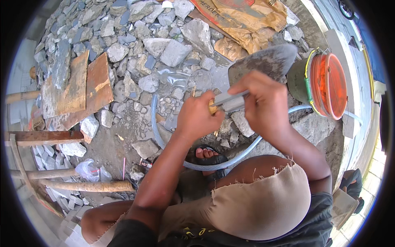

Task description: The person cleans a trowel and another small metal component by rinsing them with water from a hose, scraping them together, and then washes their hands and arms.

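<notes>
1. Left hand (201, 113) is curled tight around a short yellowish wooden piece (212, 107), right at the near end of a flat grey bar (230, 101).
2. Right hand (265, 103) has its fingers bent round the bar's other end, index kinda lifted. Can't see the full grip.
3. Wide grey metal trowel blade (267, 64) sits just past the right knuckles; can't tell if it joins the bar.
4. Below all that, a pale blue braided hose (251, 146) loops over dirt, with an orange-red plastic bucket (334, 86) off to the right.

Fisheye distortion bends pale, rectangular paving slabs (371, 180) glaring in bright daylight below-right of the round orange plastic bucket (319, 87).
</notes>
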### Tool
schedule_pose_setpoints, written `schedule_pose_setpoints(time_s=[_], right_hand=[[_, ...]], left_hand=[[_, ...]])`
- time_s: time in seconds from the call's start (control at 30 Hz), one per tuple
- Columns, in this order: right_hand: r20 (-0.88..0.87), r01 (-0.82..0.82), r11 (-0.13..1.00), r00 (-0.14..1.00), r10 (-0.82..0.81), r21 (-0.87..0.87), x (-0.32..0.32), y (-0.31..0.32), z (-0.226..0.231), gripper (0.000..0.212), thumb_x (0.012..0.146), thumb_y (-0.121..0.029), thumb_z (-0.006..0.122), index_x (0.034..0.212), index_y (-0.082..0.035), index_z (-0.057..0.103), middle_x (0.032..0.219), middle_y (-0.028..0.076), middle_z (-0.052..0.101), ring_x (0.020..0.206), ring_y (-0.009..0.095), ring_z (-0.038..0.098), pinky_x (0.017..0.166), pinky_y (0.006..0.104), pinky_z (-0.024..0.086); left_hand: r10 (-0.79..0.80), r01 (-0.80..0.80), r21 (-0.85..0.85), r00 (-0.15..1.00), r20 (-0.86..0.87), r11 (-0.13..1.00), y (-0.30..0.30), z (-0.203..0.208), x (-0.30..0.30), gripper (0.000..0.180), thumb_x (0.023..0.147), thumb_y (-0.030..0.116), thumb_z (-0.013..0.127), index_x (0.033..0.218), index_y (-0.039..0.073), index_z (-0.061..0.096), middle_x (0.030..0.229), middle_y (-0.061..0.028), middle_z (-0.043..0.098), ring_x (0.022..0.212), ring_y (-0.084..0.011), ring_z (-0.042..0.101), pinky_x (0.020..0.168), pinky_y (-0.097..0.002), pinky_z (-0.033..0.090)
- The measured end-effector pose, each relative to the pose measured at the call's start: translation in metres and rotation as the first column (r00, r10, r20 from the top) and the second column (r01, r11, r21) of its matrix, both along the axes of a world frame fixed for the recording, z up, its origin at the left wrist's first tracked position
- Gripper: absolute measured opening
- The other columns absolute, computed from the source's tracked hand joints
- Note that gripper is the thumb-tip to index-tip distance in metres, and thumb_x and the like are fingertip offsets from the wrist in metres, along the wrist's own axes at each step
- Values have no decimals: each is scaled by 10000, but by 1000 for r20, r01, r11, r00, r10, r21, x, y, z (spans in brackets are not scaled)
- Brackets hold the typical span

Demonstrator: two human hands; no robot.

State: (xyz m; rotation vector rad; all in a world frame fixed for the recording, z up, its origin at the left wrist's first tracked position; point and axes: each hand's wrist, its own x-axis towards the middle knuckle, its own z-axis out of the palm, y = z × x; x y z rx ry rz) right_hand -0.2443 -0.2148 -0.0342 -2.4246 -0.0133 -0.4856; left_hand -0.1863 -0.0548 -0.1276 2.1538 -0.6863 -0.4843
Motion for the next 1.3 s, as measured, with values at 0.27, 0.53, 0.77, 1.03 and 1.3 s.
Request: schedule_pose_setpoints(time_s=[0.27, 0.53, 0.77, 1.03, 1.3], right_hand=[[-81, -42, 998, 996, 45, 40, -4, 1, 5, 290, 650, 173, 527, 810, -16, 678, 780, 124, 671, 700, 280, 680, 612, 352, 536], [12, 39, 996, 999, -40, 80, -1, -5, 16, 274, 657, 169, 539, 799, -25, 671, 743, 124, 638, 682, 299, 649, 598, 373, 507], [-27, 66, 990, 998, -63, 123, 0, -5, 18, 248, 658, 143, 563, 801, -31, 668, 769, 132, 631, 711, 324, 644, 630, 401, 514], [42, 51, 999, 998, -52, 14, 0, 0, 11, 268, 666, 158, 555, 817, -35, 662, 750, 120, 611, 678, 326, 636, 611, 389, 504], [-16, 79, 997, 997, -79, 17, -4, -3, 2, 303, 693, 168, 530, 831, -47, 692, 751, 115, 644, 688, 273, 677, 617, 360, 531]], left_hand=[[-52, 42, 99, 994, 97, 994, 9, -6, -1, 318, 706, 207, 703, 938, 46, 557, 747, -203, 646, 701, -423, 646, 644, -484, 518], [-93, 64, 206, 986, 135, 976, 10, -5, 0, 317, 706, 219, 716, 931, 70, 550, 725, -175, 647, 679, -394, 652, 637, -477, 516], [-75, 28, 210, 973, 217, 977, 8, -7, 3, 332, 723, 234, 728, 953, 90, 538, 760, -139, 666, 678, -354, 662, 610, -453, 504], [-35, 7, 73, 921, 388, 997, 8, -7, 2, 381, 700, 197, 792, 963, 112, 529, 799, -100, 646, 702, -310, 657, 621, -427, 495], [-17, -14, 70, 906, 422, 997, 5, -9, 2, 425, 662, 208, 833, 956, 116, 541, 789, -65, 634, 719, -296, 653, 628, -408, 495]])
